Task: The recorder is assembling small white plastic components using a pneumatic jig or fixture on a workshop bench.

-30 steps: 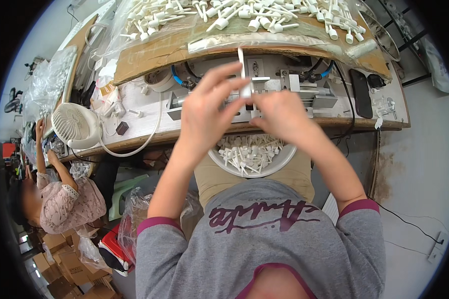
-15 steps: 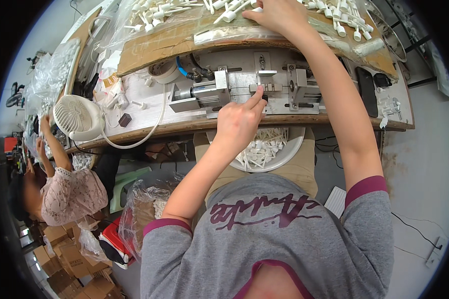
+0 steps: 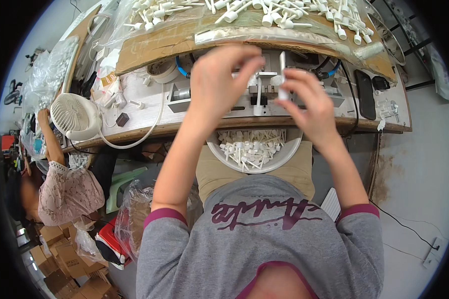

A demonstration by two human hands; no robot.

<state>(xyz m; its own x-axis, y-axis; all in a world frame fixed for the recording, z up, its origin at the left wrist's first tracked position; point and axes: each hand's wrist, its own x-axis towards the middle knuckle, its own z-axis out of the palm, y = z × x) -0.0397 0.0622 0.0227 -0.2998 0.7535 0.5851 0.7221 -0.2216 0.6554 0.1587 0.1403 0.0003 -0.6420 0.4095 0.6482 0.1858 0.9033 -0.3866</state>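
Note:
A white plastic scoop [image 3: 283,65] stands upright between the thumb and fingers of my right hand [image 3: 312,104], just right of the clamping fixture [image 3: 267,89]. A second white scoop [image 3: 259,97] lies at the middle of the fixture, its cup end toward me. My left hand [image 3: 217,77] hovers over the fixture's left side, slightly blurred, its thumb and fingers apart with nothing seen between them. It hides much of the fixture's left cylinder.
Scoops are heaped on a cardboard-covered shelf [image 3: 159,47] behind the fixture. A white basin [image 3: 298,149] of scoops rests on my lap. A small fan [image 3: 75,117] stands left, a phone [image 3: 365,94] right. A co-worker's arm [image 3: 52,137] is at the far left.
My right hand has come down from the scoop heap to the fixture, with a scoop in it. My left hand has lifted off the fixture and moved up and left, uncovering the second scoop.

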